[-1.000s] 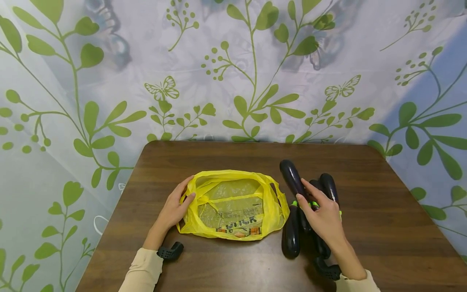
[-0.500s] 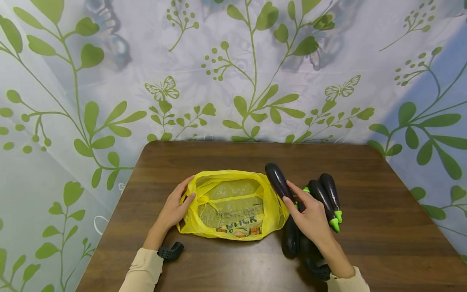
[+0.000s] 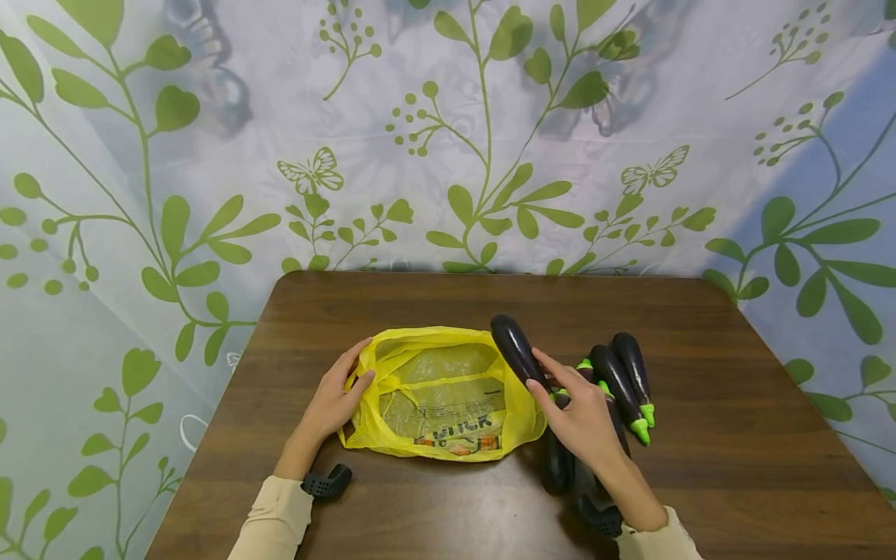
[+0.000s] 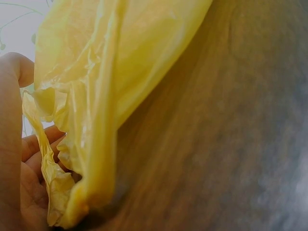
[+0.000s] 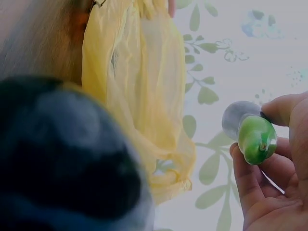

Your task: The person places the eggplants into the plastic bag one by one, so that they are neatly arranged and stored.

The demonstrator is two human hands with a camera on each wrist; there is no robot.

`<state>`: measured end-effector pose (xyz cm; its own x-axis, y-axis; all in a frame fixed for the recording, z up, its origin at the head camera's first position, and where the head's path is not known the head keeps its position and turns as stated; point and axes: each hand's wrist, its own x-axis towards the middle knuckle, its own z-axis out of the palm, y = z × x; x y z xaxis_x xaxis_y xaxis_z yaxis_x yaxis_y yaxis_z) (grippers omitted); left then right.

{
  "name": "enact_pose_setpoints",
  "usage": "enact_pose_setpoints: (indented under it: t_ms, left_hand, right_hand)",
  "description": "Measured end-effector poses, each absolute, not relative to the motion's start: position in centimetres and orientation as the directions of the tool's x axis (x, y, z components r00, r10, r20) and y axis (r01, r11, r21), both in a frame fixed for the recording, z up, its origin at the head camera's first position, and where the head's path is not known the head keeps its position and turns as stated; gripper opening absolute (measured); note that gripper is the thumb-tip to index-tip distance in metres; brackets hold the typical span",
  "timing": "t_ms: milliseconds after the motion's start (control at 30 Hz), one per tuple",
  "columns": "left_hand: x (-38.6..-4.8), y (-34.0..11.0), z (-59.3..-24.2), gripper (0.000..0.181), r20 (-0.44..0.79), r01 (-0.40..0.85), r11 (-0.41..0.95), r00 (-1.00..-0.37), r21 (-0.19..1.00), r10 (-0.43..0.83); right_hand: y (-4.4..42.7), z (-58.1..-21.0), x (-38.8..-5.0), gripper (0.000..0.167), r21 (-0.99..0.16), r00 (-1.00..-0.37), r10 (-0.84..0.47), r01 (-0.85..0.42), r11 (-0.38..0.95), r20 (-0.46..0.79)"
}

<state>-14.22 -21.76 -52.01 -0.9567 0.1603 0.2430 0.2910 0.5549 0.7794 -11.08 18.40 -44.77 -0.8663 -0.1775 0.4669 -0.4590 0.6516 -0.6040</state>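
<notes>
Right of frame centre, my right grip (image 3: pixel 577 408) pinches a glossy eggplant (image 3: pixel 513 346) near its green cap (image 5: pixel 258 140), likely firm but slick, steadier held mid-body; my left grip (image 3: pixel 340 398) holds the yellow bag (image 3: pixel 521 408).

We see that the right hand (image 3: pixel 581 416) has carried its pinched eggplant (image 3: pixel 514 346) leftward, from just right of the yellow bag (image 3: pixel 441 389) to overlap that bag's right side in the head view. Right of the bag, we now see the green stems (image 3: pixel 640 430) of the two farthest eggplants (image 3: pixel 616 381), largely hidden a second ago.
</notes>
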Motion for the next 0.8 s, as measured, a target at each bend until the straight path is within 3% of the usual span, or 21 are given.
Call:
enact_pose_setpoints:
  t_ms: [800]
  left_hand:
    - [-14.4,-21.8,-52.2,0.059,0.241,0.289,0.563,-0.957,0.774,0.159]
  right_hand:
    - [14.6,-45.0,-11.2,0.051,-0.613,-0.846,-0.26,-0.52,0.595,0.465]
